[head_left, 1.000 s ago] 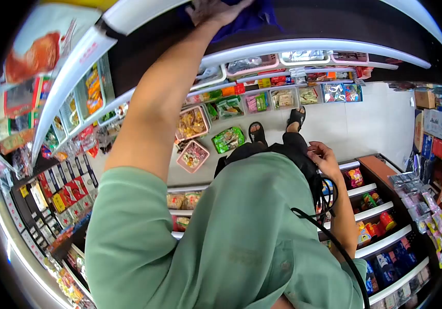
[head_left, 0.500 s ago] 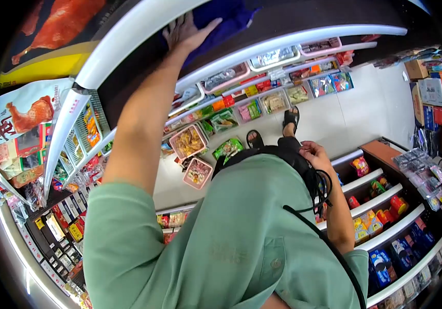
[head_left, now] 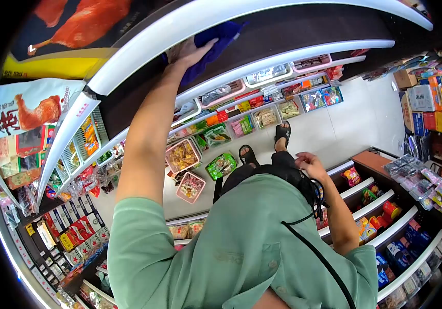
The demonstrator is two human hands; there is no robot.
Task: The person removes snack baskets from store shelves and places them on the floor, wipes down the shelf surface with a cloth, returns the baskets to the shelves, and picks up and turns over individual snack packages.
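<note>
My left hand [head_left: 186,53] presses on a purple-blue cloth [head_left: 211,50] lying on a dark brown shelf board [head_left: 308,30]. Its thumb stretches along the cloth, and the other fingers are partly hidden by the white shelf edge [head_left: 133,57] above. Low by my waist hangs my right hand [head_left: 311,166], fingers loosely bent and apart, with nothing visible in it. Close beside that hand are a black bag [head_left: 288,177] and its dark cord [head_left: 319,198].
Lower shelves hold baskets of packaged snacks [head_left: 222,93]. On the floor by my sandals [head_left: 282,133] are a pink basket [head_left: 190,187] and a green packet [head_left: 221,166]. To the right stand tiered shelves [head_left: 373,206] of goods and stacked boxes [head_left: 424,100].
My left hand and the cloth have shifted slightly along the board, and the fingers are now more covered by the shelf edge. My right hand's fingers have loosened a little. The view has tilted slightly.
</note>
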